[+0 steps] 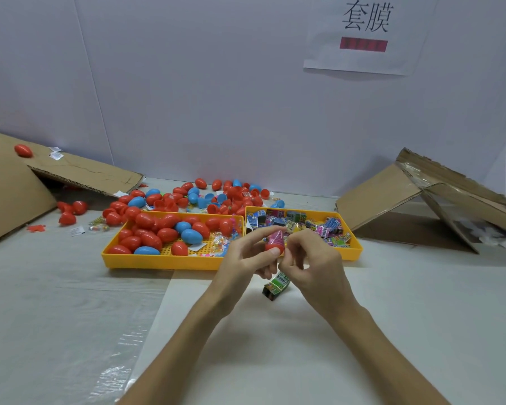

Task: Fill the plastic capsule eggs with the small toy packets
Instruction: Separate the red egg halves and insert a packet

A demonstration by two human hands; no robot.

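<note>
My left hand [246, 260] grips a red capsule egg half [274, 246] between thumb and fingers, in front of the two yellow trays. A pink toy packet [276, 236] sticks up out of that half. My right hand [310, 263] pinches the packet or the egg's edge from the right; which one I cannot tell. A small green and black box [276, 285] lies on the table just below both hands. The left yellow tray [158, 263] holds several red and blue eggs [146, 239]. The right yellow tray [355, 252] holds several colourful small boxes [319, 226].
Loose red and blue eggs [205, 197] are heaped behind the trays. Flattened cardboard [9, 188] leans at the left with a red egg [23, 150] on it. An open cardboard box [421, 206] lies at the right. A white wall with a paper sign [365, 33] stands behind.
</note>
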